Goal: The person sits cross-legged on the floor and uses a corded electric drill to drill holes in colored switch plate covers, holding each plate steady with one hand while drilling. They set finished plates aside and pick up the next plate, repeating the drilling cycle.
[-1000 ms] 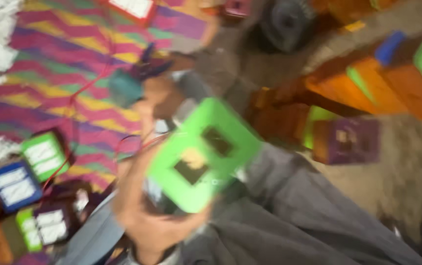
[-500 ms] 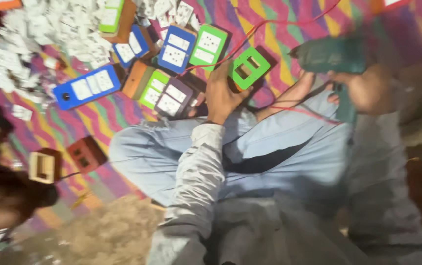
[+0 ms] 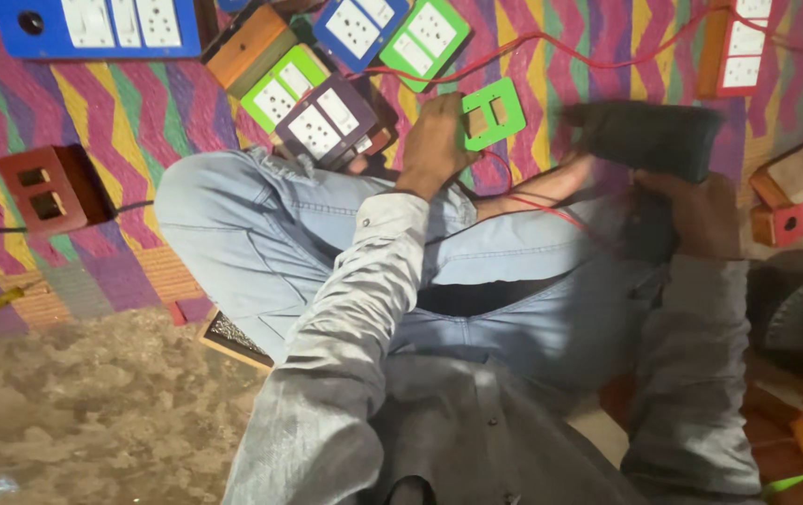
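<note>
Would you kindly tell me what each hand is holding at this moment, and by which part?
The left hand grips the green switch-box frame by its left edge. The right hand holds a dark power tool, blurred, apparently by its handle.

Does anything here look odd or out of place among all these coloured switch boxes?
One thing: the green box under the left hand has empty cut-outs, while the boxes beside it carry white switch plates. The right hand grips a dark power tool, too blurred to detail.

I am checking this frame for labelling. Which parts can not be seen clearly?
- Head view: dark tool in right hand is motion-blurred; its kind is unclear.
- Left hand covers one edge of the green frame; grip unclear.
- Blue board is cut off by the top edge.
</note>
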The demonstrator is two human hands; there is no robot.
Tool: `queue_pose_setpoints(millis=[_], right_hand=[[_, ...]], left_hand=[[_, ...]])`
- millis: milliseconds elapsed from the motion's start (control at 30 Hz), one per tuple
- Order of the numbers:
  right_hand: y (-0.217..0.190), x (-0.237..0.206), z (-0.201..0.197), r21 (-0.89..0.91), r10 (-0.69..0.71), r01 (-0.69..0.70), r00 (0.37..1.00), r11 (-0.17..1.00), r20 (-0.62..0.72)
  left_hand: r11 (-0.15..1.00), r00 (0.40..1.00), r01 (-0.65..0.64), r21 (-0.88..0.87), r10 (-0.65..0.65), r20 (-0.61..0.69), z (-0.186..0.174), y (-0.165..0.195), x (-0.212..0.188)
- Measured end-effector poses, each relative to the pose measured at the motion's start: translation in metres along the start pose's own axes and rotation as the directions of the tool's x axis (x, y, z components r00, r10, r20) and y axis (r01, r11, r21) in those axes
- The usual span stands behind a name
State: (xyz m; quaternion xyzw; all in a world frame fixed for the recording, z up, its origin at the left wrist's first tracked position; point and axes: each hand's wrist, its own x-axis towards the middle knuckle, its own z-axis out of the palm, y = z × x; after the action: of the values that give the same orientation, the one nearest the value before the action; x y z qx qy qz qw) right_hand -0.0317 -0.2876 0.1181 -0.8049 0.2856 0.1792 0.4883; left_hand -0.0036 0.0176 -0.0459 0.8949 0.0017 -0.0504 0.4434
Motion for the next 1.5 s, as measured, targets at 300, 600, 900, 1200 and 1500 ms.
queue_pose_setpoints(millis=[300,600,900,1200,1500], right_hand=[[-0.057,-0.041,0.019,0.048,-0.053,0.040,0.949,0.998,0.310],[-0.082,-0.049,0.073,-0.298,-0.255,0.369,0.898,0.881,0.358],[-0.091,-0.056,0.093,-0.151,-0.261,0.325,0.905,0.934,0.335],[-0.093,-0.056,0.101,-0.191,-0.266,0.332,0.915,0.924,0.305],[-0.101,-0.059,0.105,-0.272,-0.268,0.352,0.915,0.895,0.302]], left_hand=[[0.973,1.000,0.005,0.231,0.001,-0.028,0.006,-0.017,0.001],[0.969,0.984,0.055,0.241,-0.011,-0.178,0.021,-0.022,-0.005],[0.919,0.993,0.091,0.383,-0.055,-0.104,0.024,-0.021,-0.001],[0.930,0.992,0.080,0.358,-0.040,-0.117,0.020,-0.023,-0.004],[0.939,0.995,0.083,0.334,-0.063,-0.072,0.011,-0.022,-0.005]])
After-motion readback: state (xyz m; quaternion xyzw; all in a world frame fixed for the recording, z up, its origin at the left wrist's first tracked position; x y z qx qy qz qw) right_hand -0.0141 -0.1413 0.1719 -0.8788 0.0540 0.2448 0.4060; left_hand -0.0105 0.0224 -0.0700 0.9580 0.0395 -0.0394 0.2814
